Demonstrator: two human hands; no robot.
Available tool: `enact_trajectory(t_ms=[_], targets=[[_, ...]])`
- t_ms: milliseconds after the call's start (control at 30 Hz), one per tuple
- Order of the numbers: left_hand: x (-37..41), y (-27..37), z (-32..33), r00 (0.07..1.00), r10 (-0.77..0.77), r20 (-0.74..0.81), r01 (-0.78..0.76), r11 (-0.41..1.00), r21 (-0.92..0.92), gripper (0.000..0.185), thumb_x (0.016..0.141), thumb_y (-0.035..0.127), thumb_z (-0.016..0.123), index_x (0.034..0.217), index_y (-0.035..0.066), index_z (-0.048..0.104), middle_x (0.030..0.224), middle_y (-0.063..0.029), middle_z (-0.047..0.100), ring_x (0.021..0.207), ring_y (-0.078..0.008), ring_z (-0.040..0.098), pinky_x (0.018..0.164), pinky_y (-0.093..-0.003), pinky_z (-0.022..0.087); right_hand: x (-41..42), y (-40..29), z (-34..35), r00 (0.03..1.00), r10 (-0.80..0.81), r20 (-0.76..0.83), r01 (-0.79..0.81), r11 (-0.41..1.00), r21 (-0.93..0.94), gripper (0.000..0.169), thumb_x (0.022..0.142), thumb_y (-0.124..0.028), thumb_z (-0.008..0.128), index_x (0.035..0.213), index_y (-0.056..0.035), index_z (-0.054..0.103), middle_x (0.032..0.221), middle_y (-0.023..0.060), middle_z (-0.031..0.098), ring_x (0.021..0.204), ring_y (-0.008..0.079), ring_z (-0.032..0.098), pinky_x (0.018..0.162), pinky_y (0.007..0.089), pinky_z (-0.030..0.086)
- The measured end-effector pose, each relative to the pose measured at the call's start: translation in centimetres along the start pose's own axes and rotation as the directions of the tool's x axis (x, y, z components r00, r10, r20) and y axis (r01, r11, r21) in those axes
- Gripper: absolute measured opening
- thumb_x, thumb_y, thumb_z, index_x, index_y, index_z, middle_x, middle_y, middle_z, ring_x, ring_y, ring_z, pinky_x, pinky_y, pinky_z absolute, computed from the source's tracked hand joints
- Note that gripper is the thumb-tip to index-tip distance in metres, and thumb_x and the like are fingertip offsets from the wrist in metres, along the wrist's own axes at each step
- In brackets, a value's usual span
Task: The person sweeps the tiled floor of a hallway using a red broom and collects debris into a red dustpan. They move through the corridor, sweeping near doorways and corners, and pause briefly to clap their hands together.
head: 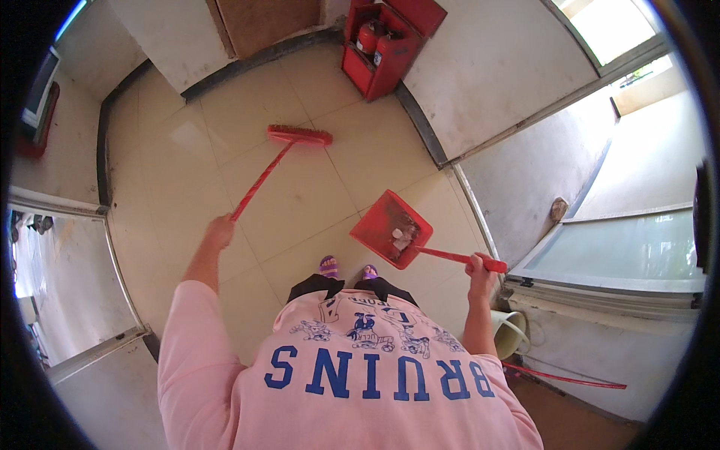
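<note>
My left hand (221, 231) grips the upper end of a red broom handle (261, 179). The red broom head (300, 135) lies across the tiled floor (287, 194), ahead of my feet, its bristles on the far side. To the right, my right hand (481, 273) is closed around the handle of a red dustpan (379, 221). Pale scraps (400, 239) and dark dirt lie in the dustpan, near its handle end. Whether the dustpan touches the floor I cannot tell. Below it are my feet in purple sandals (329, 266).
An open red metal box (367, 79) with fire extinguishers (370, 37) stands at the far wall. A pale bucket (506, 334) is right of my right forearm, with a red stick (574, 378) beside it. Dark skirting (103, 152) edges the floor; a doorway track (478, 208) runs along the right.
</note>
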State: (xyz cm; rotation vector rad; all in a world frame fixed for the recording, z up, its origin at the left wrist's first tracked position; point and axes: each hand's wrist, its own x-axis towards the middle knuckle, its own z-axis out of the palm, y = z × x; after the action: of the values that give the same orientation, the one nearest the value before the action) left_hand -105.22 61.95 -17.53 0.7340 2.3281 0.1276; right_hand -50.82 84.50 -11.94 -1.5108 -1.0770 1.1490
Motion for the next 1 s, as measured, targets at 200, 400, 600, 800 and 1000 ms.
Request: enact_trajectory(t_ms=[200, 400, 600, 800, 1000], targets=[[-4.8, -1.5, 6.8, 0.996, -0.084, -0.021, 0.084, 0.996, 0.018, 0.029, 0.086, 0.023, 0.034, 0.109, 0.009, 0.044, 0.084, -0.0178, 0.058, 0.070, -0.0333, 0.059, 0.058, -0.0443, 0.047, 3.8, 0.9, 7.0, 0.970, -0.002, 0.243, 0.020, 0.997, -0.073, 0.015, 0.072, -0.008, 0.057, 0.083, 0.0014, 0.056, 0.060, 0.0016, 0.048, 0.051, 0.0081, 0.044, 0.046, 0.0205, 0.034], [-17.0, -3.7, 9.8, 0.962, -0.266, 0.069, 0.259, 0.961, 0.093, 0.028, 0.084, 0.026, 0.038, 0.109, 0.014, 0.045, 0.089, -0.0184, 0.058, 0.083, -0.0371, 0.055, 0.070, -0.0473, 0.045, 7.8, 2.0, 12.9, 0.917, -0.025, 0.397, 0.192, 0.902, -0.388, 0.012, 0.073, -0.013, 0.060, 0.079, -0.0029, 0.058, 0.073, 0.0057, 0.059, 0.068, 0.0127, 0.055, 0.062, 0.0261, 0.043], [-25.3, 0.6, 11.9, 0.935, -0.353, 0.021, 0.353, 0.935, -0.001, 0.035, 0.077, 0.026, 0.048, 0.112, 0.018, 0.050, 0.078, -0.0153, 0.060, 0.070, -0.0316, 0.059, 0.063, -0.0424, 0.048, 10.3, 1.9, 17.7, 0.831, 0.056, 0.554, 0.205, 0.894, -0.397, 0.016, 0.072, -0.020, 0.062, 0.075, -0.0051, 0.058, 0.076, 0.0063, 0.059, 0.074, 0.0158, 0.056, 0.066, 0.0288, 0.043], [-29.1, 4.8, 12.1, 0.718, -0.662, 0.216, 0.657, 0.542, -0.523, 0.042, 0.074, 0.019, 0.056, 0.115, 0.018, 0.052, 0.061, -0.0026, 0.053, 0.049, -0.0103, 0.051, 0.040, -0.0257, 0.042, 13.7, 6.2, 21.8, 0.769, 0.061, 0.636, 0.255, 0.884, -0.393, 0.025, 0.069, -0.030, 0.065, 0.076, -0.0070, 0.059, 0.082, 0.0102, 0.058, 0.079, 0.0247, 0.057, 0.069, 0.0346, 0.044], [-26.0, 8.5, 14.6, 0.760, -0.636, 0.133, 0.521, 0.474, -0.710, 0.037, 0.078, 0.019, 0.052, 0.114, 0.015, 0.051, 0.056, -0.0002, 0.048, 0.043, -0.0099, 0.047, 0.036, -0.0268, 0.039, 14.4, 6.9, 24.4, 0.689, 0.109, 0.716, 0.269, 0.879, -0.394, 0.030, 0.070, -0.030, 0.064, 0.086, -0.0059, 0.057, 0.089, 0.0118, 0.055, 0.084, 0.0276, 0.055, 0.073, 0.0359, 0.043]])
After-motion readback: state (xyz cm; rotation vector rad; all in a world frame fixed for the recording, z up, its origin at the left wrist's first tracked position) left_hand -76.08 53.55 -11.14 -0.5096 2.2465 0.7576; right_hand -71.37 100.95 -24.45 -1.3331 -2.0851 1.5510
